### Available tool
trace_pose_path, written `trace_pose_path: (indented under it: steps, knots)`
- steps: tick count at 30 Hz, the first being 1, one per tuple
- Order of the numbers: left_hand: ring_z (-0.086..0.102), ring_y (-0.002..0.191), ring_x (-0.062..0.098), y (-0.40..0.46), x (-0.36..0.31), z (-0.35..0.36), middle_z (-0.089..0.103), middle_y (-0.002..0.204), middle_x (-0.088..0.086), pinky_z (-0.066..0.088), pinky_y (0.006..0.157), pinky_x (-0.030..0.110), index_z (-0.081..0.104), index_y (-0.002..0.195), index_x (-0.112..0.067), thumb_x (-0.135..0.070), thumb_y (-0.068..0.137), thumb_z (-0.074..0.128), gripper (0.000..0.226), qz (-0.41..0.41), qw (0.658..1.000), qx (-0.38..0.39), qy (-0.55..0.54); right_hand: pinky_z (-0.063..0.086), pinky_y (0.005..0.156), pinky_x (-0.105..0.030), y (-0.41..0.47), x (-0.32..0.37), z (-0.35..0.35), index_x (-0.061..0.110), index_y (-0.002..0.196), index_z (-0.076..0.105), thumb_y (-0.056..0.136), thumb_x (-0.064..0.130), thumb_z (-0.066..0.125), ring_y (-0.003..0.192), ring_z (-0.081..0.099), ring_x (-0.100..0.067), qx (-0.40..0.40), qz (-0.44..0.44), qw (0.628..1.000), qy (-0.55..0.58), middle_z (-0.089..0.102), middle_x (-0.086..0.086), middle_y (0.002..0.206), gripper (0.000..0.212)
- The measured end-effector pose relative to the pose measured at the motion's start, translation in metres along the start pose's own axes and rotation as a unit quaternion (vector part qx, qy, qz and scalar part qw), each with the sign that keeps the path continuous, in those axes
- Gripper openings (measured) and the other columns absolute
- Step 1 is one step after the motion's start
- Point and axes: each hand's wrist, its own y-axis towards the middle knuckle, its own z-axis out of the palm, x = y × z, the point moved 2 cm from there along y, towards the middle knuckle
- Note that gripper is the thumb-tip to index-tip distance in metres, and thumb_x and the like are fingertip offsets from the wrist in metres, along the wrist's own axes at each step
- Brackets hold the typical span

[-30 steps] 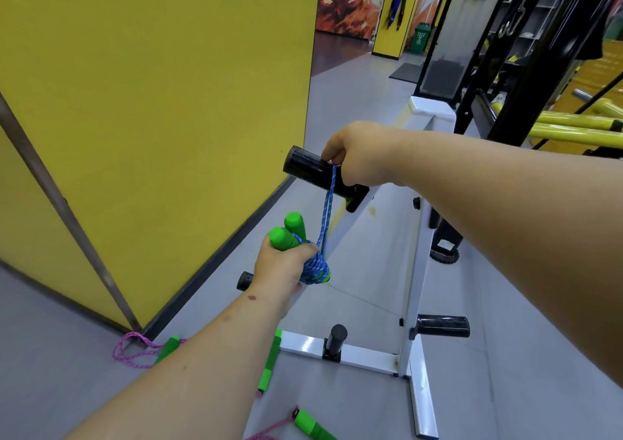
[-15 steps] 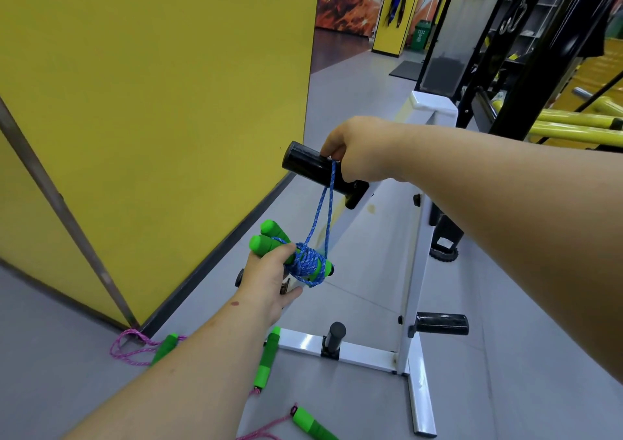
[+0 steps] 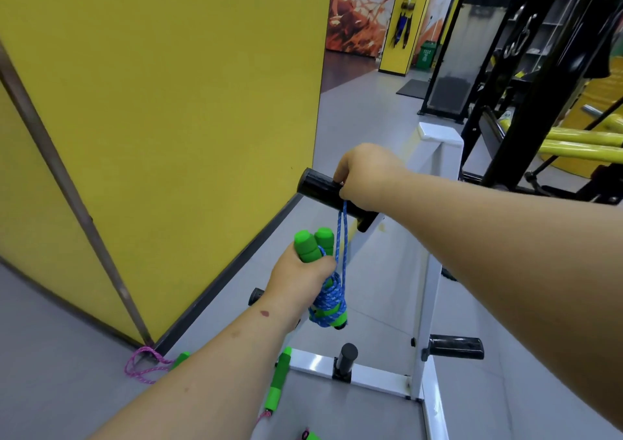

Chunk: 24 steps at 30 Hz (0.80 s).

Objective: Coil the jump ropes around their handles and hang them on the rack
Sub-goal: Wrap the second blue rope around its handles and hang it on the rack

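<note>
Handles tilted upright; right fingers hidden behind peg.

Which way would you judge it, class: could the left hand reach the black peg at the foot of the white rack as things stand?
Probably not yet: the left hand grips the green handles, though nothing blocks the way down to the peg.

We saw a yellow wall on the left, with a thin metal bar leaning across it down to the grey floor. Farther back stood a green bin beside a yellow pillar and an orange mural. A black machine frame rose on the right, with 2 yellow padded bars behind it and a dark mat on the floor.
</note>
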Motion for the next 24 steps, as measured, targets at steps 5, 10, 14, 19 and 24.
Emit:
trace_pose_path:
  steps: [5, 10, 14, 19, 24]
  knots:
    - [0.059, 0.07, 0.021, 0.003, -0.007, -0.023, 0.058, 0.071, -0.003, 0.049, 0.069, 0.035, 0.056, 0.078, -0.024, -0.034, 0.061, 0.063, 0.021, 0.013, 0.999, -0.031, 0.027, 0.058, 0.087, -0.037, 0.006, 0.003, 0.001, 0.013, 0.107, 0.074, 0.084, 0.001, 0.057, 0.098, 0.065, -0.028, -0.04, 0.06, 0.995, 0.075, 0.069, -0.008, 0.109, 0.032]
    - [0.057, 0.067, 0.02, 0.006, -0.012, -0.047, 0.057, 0.068, -0.007, 0.046, 0.068, 0.033, 0.057, 0.075, -0.026, -0.037, 0.057, 0.063, 0.021, 0.022, 0.997, -0.065, 0.034, 0.055, 0.092, -0.038, 0.01, 0.003, 0.004, 0.02, 0.119, 0.067, 0.084, 0.0, 0.056, 0.105, 0.062, -0.026, -0.046, 0.046, 0.988, 0.14, 0.066, -0.004, 0.116, 0.042]
    - [0.052, 0.065, 0.019, 0.002, -0.029, -0.064, 0.055, 0.069, -0.005, 0.042, 0.065, 0.031, 0.054, 0.075, -0.025, -0.033, 0.061, 0.06, 0.018, 0.044, 0.994, -0.085, 0.047, 0.056, 0.081, -0.032, 0.014, 0.015, 0.004, 0.02, 0.112, 0.067, 0.083, -0.002, 0.06, 0.097, 0.064, -0.021, -0.078, 0.029, 0.958, 0.273, 0.067, 0.0, 0.105, 0.037]
    - [0.052, 0.065, 0.018, -0.003, -0.058, -0.099, 0.057, 0.07, -0.007, 0.038, 0.063, 0.029, 0.056, 0.078, -0.026, -0.029, 0.07, 0.065, 0.012, 0.077, 0.987, -0.142, 0.026, 0.058, 0.075, -0.034, 0.016, 0.059, -0.001, 0.018, 0.1, 0.069, 0.079, -0.008, 0.065, 0.085, 0.065, -0.02, -0.069, -0.009, 0.91, 0.409, 0.068, 0.0, 0.093, 0.033]
    - [0.054, 0.066, 0.015, -0.02, -0.084, -0.131, 0.057, 0.073, -0.008, 0.037, 0.061, 0.028, 0.055, 0.088, -0.028, -0.026, 0.075, 0.068, 0.018, 0.11, 0.98, -0.164, 0.023, 0.06, 0.08, -0.044, 0.009, 0.111, -0.011, 0.026, 0.088, 0.067, 0.075, -0.008, 0.065, 0.085, 0.069, -0.024, -0.039, -0.045, 0.874, 0.483, 0.071, 0.001, 0.089, 0.035]
